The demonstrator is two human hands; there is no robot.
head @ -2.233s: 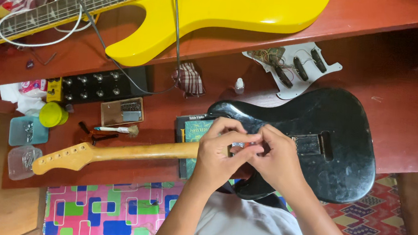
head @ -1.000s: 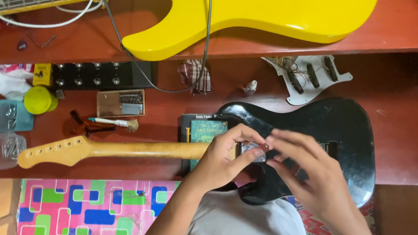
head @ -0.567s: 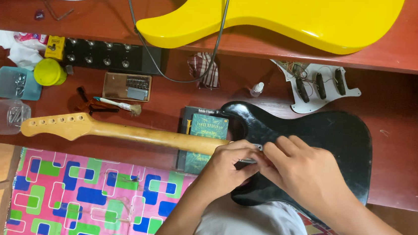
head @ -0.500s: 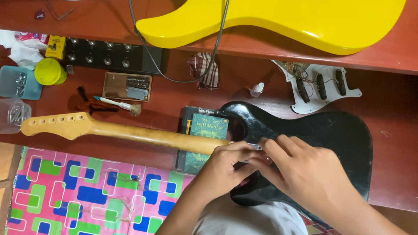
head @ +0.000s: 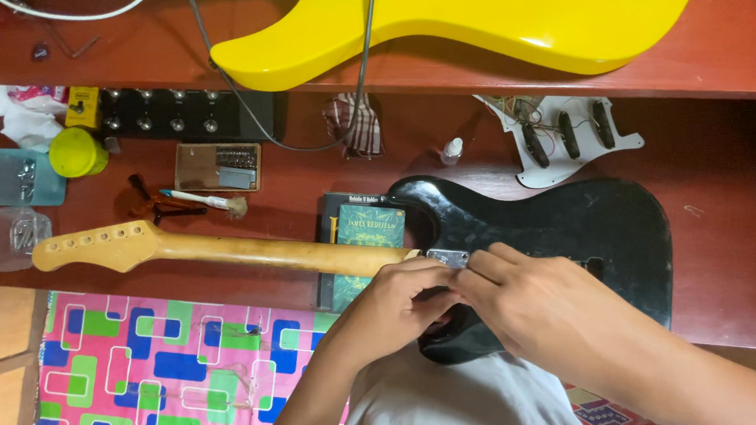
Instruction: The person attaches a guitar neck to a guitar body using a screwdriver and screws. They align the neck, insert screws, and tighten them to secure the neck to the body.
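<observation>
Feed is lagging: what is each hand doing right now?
Left hand: fingers pinched at the metal plate on the black guitar.
Right hand: fingertips on the plate; grip unclear.

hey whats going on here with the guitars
A person has both hands at the neck joint of a black guitar body lying on a red-brown table. The left hand and right hand meet at a small metal plate where the pale wooden neck joins the body. A book lies under the joint. A yellow guitar and a white pickguard lie further back.
</observation>
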